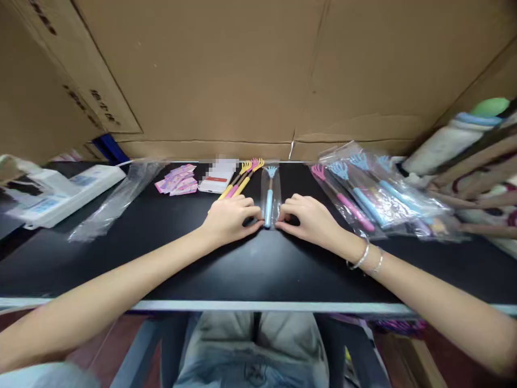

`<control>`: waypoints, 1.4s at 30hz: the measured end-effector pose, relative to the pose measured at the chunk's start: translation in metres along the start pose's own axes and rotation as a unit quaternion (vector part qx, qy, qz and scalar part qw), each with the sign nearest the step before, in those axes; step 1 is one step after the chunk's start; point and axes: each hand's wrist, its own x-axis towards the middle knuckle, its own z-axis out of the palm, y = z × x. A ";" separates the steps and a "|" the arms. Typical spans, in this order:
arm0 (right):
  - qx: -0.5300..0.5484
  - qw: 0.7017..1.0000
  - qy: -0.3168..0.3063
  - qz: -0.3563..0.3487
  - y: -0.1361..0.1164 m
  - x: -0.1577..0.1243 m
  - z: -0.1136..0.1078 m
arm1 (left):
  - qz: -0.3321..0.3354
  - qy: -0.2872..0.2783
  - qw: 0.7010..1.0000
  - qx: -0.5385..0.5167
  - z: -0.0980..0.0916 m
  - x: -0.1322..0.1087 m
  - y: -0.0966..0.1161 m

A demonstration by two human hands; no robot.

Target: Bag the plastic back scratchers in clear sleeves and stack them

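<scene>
A blue back scratcher (269, 202) lies upright in the picture inside a clear plastic sleeve (276, 196), its claw end toward the cardboard wall. My left hand (234, 220) pinches the sleeve's lower left edge between thumb and fingers. On the opposite side, my right hand (304, 218) pinches the lower right edge the same way. Just beyond my left hand lie several unwrapped yellow and pink back scratchers (242, 180), their handle ends partly covered by that hand. To the right sits a pile of bagged back scratchers (363, 196), pink and blue.
Pink printed packets (177, 180) and a white phone-like item (218, 177) lie at the back. Empty plastic sleeves (119, 199) rest beside a white power strip (68, 194) at left. A bottle (452, 143) stands at right. Cardboard (210, 70) walls the table's (258, 275) back.
</scene>
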 end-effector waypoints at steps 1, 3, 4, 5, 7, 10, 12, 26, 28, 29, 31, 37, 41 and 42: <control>0.000 1.000 0.001 -0.001 0.000 -0.001 0.000 | 0.001 0.001 1.000 -0.001 0.000 0.000 0.000; 0.001 1.000 0.001 -0.002 0.000 -0.002 -0.001 | 0.003 0.003 1.000 -0.003 0.000 0.001 0.000; 0.002 1.000 0.002 -0.002 0.000 -0.003 -0.001 | 0.003 0.004 1.000 -0.005 0.000 0.002 0.000; 0.002 1.000 0.002 -0.002 0.000 -0.003 -0.001 | 0.004 0.006 1.000 -0.007 -0.001 0.002 0.000; 0.004 1.000 0.001 -0.002 0.000 -0.003 -0.002 | 0.003 0.007 1.000 -0.011 -0.002 0.002 0.001; 0.005 1.000 0.003 0.000 0.000 -0.003 -0.001 | 0.002 0.006 1.000 -0.013 -0.002 0.002 0.003; 0.005 1.000 0.005 0.000 -0.001 -0.003 -0.001 | 0.008 0.009 1.000 -0.006 -0.002 0.002 0.004; -0.019 0.996 0.040 -0.078 0.000 -0.002 -0.001 | 0.052 0.032 0.997 0.050 0.000 0.002 0.005; -0.005 0.996 0.027 -0.081 0.001 -0.002 -0.001 | 0.052 0.027 0.997 0.047 -0.001 0.002 0.004; 0.002 0.997 0.021 -0.081 0.001 -0.001 -0.001 | 0.051 0.026 0.997 0.044 -0.002 0.002 0.003; 0.011 0.997 0.008 -0.079 0.002 -0.001 -0.001 | 0.049 0.029 0.998 0.041 -0.003 0.003 0.001; 0.025 0.997 -0.006 -0.075 0.003 -0.002 -0.001 | 0.056 0.077 0.995 0.043 -0.003 0.004 -0.004; 0.033 0.997 -0.005 -0.069 0.003 -0.003 -0.001 | 0.073 0.065 0.995 0.014 -0.001 0.004 -0.005; 0.034 0.997 -0.005 -0.068 0.003 -0.003 -0.001 | 0.071 0.060 0.996 0.007 0.000 0.004 -0.005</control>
